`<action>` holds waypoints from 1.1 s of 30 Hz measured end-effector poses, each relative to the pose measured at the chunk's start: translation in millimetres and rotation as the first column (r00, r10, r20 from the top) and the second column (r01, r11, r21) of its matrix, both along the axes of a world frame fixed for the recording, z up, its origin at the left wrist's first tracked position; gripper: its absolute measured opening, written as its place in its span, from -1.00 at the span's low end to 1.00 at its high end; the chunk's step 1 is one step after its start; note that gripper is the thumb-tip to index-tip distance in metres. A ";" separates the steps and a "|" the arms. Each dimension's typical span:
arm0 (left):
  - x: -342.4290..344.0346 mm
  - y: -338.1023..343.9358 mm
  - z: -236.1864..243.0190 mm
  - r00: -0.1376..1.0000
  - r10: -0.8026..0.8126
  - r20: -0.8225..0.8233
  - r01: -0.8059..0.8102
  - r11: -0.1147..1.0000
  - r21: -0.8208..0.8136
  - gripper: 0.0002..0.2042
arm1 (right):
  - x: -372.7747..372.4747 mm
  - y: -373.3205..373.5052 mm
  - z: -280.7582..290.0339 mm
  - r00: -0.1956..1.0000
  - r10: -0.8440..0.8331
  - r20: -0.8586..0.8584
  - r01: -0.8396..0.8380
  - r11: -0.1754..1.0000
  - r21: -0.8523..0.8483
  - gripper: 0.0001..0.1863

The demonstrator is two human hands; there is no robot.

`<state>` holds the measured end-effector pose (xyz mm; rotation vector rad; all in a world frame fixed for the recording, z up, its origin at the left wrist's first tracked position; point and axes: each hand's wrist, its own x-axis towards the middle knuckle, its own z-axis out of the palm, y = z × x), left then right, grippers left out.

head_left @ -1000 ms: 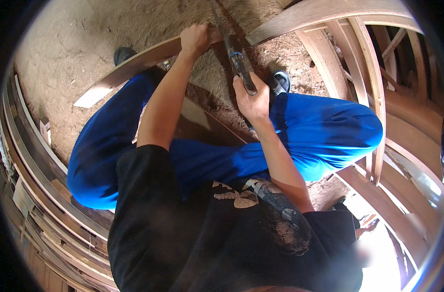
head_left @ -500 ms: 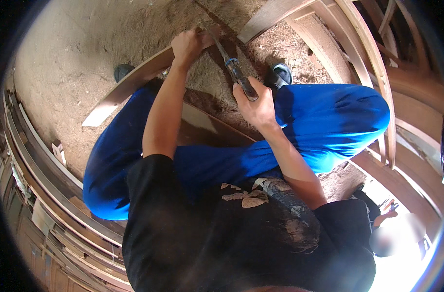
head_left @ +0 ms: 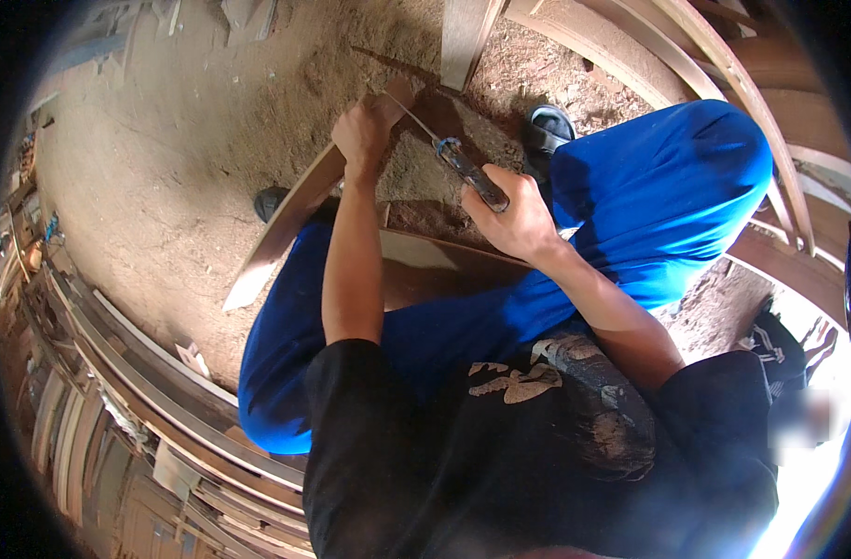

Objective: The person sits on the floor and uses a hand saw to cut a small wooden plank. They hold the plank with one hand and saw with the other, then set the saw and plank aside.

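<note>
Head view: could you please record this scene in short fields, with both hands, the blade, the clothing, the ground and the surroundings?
Left hand: holds a long, flat brown wooden board near its far end
Right hand: grips the dark handle of a thin-bladed, saw-like hand tool with a blue band
Blade: points away from the person, toward the board's far end; contact cannot be told
Clothing: bright blue trousers, black printed shirt
Ground: dusty brown earth
Surroundings: piled wooden lengths at lower left; pale brown wooden slats at upper right
</note>
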<state>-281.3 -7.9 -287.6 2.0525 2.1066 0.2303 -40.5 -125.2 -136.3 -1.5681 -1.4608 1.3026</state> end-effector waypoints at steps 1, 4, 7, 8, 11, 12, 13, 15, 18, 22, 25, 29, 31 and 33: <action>2.3 -0.7 1.2 1.000 0.000 0.014 0.000 1.000 0.014 -0.76 | -0.3 -0.7 -0.7 1.000 -0.016 -0.018 0.017 1.000 0.011 -0.68; 6.2 -1.0 2.8 0.999 0.014 0.042 -0.015 0.999 0.030 -0.77 | -6.9 12.5 -1.2 0.999 -0.010 0.032 0.012 0.998 -0.067 -0.68; 7.5 -0.8 4.7 0.999 0.027 0.046 -0.027 1.000 -0.004 -0.77 | -11.0 18.6 -9.1 0.999 0.003 0.045 -0.001 1.000 -0.028 -0.68; 8.4 -2.0 5.2 0.998 0.023 0.051 -0.023 1.000 -0.003 -0.77 | -10.3 16.6 -8.4 0.999 -0.006 0.038 0.008 1.000 -0.029 -0.68; 8.6 -2.6 7.7 0.997 0.016 0.075 -0.019 0.999 0.038 -0.78 | -8.0 8.7 -1.5 1.000 -0.021 0.011 0.022 1.000 -0.011 -0.69; 5.8 -3.9 6.4 0.997 0.012 0.082 -0.016 0.998 0.053 -0.79 | -6.5 5.3 -0.8 1.000 -0.024 -0.002 0.024 1.000 -0.005 -0.70; 3.8 -4.2 4.6 0.998 0.005 0.067 -0.009 0.998 0.062 -0.78 | -5.8 3.6 0.6 1.000 -0.027 -0.016 0.027 1.000 0.002 -0.70; 4.0 -3.0 2.3 0.999 -0.010 0.041 0.007 0.997 0.080 -0.77 | -4.5 5.8 5.5 1.000 -0.023 -0.003 0.023 1.000 -0.010 -0.72; 6.2 -1.5 4.6 1.000 0.002 0.027 -0.004 0.999 0.050 -0.76 | -5.8 11.4 4.0 1.000 -0.022 0.021 0.023 0.999 -0.023 -0.73; 5.5 -4.2 4.0 0.996 -0.055 0.065 0.049 0.995 0.089 -0.75 | -6.8 10.0 0.2 1.000 -0.018 0.019 0.018 1.000 0.005 -0.73; 4.3 -3.8 3.8 0.996 -0.082 0.027 0.079 0.992 0.102 -0.75 | -2.1 1.6 6.9 0.999 -0.022 -0.024 0.022 1.000 -0.007 -0.74; 4.2 -6.8 5.7 0.998 -0.055 0.037 0.051 0.995 0.089 -0.75 | 3.1 -2.3 12.3 1.000 -0.015 -0.007 0.015 0.999 -0.038 -0.74; 8.1 -5.1 4.9 0.998 -0.062 0.032 0.059 0.994 0.088 -0.76 | -0.1 1.7 4.3 1.000 -0.022 0.013 0.022 1.000 0.014 -0.74; 8.8 -5.4 3.7 0.997 -0.074 0.038 0.070 0.993 0.091 -0.76 | -2.2 4.8 3.3 1.000 -0.016 0.013 0.016 1.000 0.009 -0.75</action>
